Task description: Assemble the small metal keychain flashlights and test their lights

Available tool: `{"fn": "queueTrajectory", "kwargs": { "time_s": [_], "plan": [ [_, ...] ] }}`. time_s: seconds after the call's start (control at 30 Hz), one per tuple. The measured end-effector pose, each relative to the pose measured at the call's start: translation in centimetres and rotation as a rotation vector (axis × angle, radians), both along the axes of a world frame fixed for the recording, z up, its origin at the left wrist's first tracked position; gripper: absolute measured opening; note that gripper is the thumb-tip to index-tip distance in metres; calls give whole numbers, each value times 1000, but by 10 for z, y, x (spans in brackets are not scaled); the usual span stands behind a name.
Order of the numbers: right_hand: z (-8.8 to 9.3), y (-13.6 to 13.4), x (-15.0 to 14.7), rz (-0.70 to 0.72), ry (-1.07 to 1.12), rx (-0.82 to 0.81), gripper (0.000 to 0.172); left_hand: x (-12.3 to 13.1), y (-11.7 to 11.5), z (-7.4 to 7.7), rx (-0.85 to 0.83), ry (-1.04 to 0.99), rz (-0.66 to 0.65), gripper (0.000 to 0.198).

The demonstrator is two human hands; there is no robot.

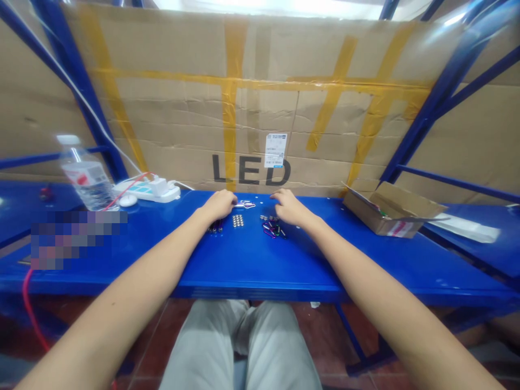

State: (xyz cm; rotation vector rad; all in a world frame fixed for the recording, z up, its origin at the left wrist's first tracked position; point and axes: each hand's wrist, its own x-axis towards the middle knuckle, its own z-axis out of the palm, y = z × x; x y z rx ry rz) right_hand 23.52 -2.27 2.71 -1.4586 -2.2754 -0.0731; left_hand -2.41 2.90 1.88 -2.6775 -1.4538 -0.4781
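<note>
My left hand rests on the blue table with its fingers curled together at the left end of a small purple and silver carabiner. Under and beside that hand lie more dark and purple carabiners, partly covered by it. A tight block of small round silver pieces sits between my hands. My right hand hovers over the table, index finger stretched left and apart from the thumb, with nothing visible between them. Just below it is a loose pile of purple, green and dark carabiners, with small silver bits at its upper edge.
An open cardboard box stands at the right. To the left are a water bottle, a white power strip and a red cable. A large cardboard sheet marked LED closes off the table's back.
</note>
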Motion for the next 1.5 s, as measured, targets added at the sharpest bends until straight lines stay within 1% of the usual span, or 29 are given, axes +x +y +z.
{"fn": "queueTrajectory", "kwargs": {
  "time_s": [0.1,0.2,0.33,0.43,0.53,0.63,0.67,0.73,0.77,0.87,1.0,1.07,1.13,1.17,1.23,1.3,1.37,1.43,1.5],
  "plan": [
    [-3,3,5,-2,40,36,46,2,3,-1,-33,45,37,18],
    [-5,3,4,20,65,60,45,0,1,-1,-62,28,61,12],
    [-4,1,1,74,130,87,43,-2,-1,2,-63,-41,48,13],
    [0,-4,-1,152,234,125,40,3,-6,10,-5,-193,-22,18],
    [1,-10,-7,239,410,106,37,14,-22,19,108,-319,-181,23],
    [1,-13,-15,368,607,-19,41,30,-43,24,174,-420,-333,22],
    [0,-13,-17,409,649,-83,37,35,-49,24,168,-442,-361,22],
    [0,-15,-19,434,663,-234,21,42,-57,21,142,-457,-391,18],
    [1,-16,-19,419,646,-299,18,44,-60,19,131,-450,-399,15],
    [4,-21,-17,366,602,-431,29,44,-60,13,131,-400,-400,9],
    [8,-26,-16,397,731,-580,31,40,-58,13,134,-301,-363,15],
    [9,-27,-15,416,802,-604,36,39,-61,15,125,-251,-321,18],
    [9,-26,-14,415,812,-583,38,40,-65,16,125,-213,-278,20],
    [10,-26,-13,401,783,-555,37,41,-67,16,122,-198,-262,21],
    [10,-26,-10,356,666,-472,33,43,-70,16,102,-185,-230,23],
    [11,-26,-8,329,516,-335,29,46,-73,15,48,-219,-206,24],
    [11,-25,-6,338,392,-165,26,48,-75,14,-43,-320,-210,22],
    [11,-25,-5,366,305,-13,25,50,-75,14,-177,-467,-239,20],
    [11,-24,-4,393,264,71,24,52,-74,14,-352,-621,-263,24]
  ]
}}
